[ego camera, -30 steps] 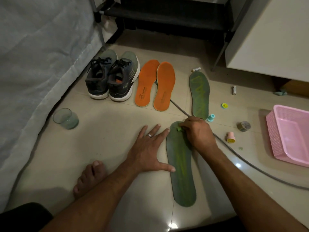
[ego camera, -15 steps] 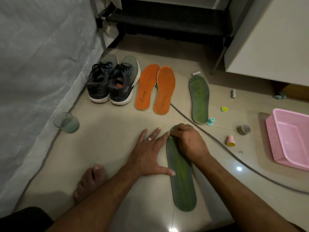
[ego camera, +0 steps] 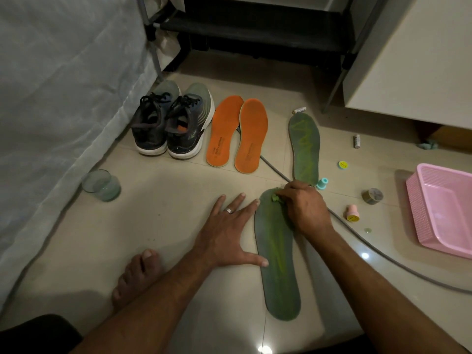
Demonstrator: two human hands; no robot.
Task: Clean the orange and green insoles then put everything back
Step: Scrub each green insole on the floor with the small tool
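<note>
- Looking down at my two hands on the glossy beige tiled floor (ego camera: 163, 226), with the near dark green foam insole (ego camera: 278, 264) lying flat between them, toe end pointing away from me.
- My right hand (ego camera: 305, 208) sits on the toe end, fingers curled and pinching a small light green scrap of cloth or sponge (ego camera: 275, 198) against the insole. Can't tell exactly what that scrap is.
- My left hand (ego camera: 229, 236) is flat on the tile just beside the insole, fingers spread, thumb tip touching its left edge; there's a silver ring on one finger.
- Second dark green insole with light green zigzag marks (ego camera: 305, 146) lies further out, its heel end just past my right knuckles.
- Pair of orange foam insoles (ego camera: 237, 134) lies side by side next to the pair of dark grey-green lace-up sneakers with white soles (ego camera: 173, 123).
- Clutter on the right: a grey cable (ego camera: 383, 263) snaking across the tile and passing under my right wrist, a small teal stamp-like cap (ego camera: 322, 183), a pink one with a yellow face (ego camera: 352, 213), a roll of patterned tape (ego camera: 372, 195), and a pink plastic basket (ego camera: 439, 208).
- Short clear glass tumbler (ego camera: 102, 185) stands off to the left, near a pale grey fabric cover (ego camera: 63, 98).
- My bare foot (ego camera: 138, 274) rests on the tile by my left forearm.
- Black metal rack (ego camera: 255, 29) at the back, white cabinet (ego camera: 413, 60) to the right.
</note>
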